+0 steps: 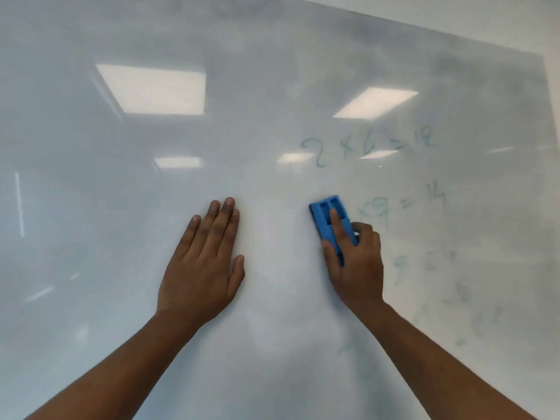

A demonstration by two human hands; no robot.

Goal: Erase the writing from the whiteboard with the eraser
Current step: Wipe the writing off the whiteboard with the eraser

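- Blue is the colour of the eraser [331, 224], and it sits flat on the whiteboard [272, 86], a bit to the 3 o'clock side of the middle.
- The right hand [356, 265] grips the eraser. One finger lies along its top, the thumb presses its 9 o'clock side, and the other fingers curl round its 3 o'clock side.
- The eraser's far end points to about 11 o'clock.
- The left hand [201, 268] holds nothing. It lies flat on the board with its fingers straight and close together, pointing to about 1 o'clock.
- The two hands are side by side but well apart. The left hand is at 9 o'clock from the eraser.
- Faint green writing [369, 150] shows at 1 o'clock from the eraser. It looks like a sum, 2 x 6 = 12, but it is pale and blurry.
- A second sum [403, 207] sits just at 3 o'clock from the eraser. It ends in = 14, and the eraser is beside its start.
- More green smudges [439, 286] run down towards 5 o'clock. They are too blurry to read.
- The board at 9 o'clock from the hands has no writing. Bright squares of light [151, 89] shine on it near 11 o'clock.
- Grey smears cover the top of the board at 12 o'clock.
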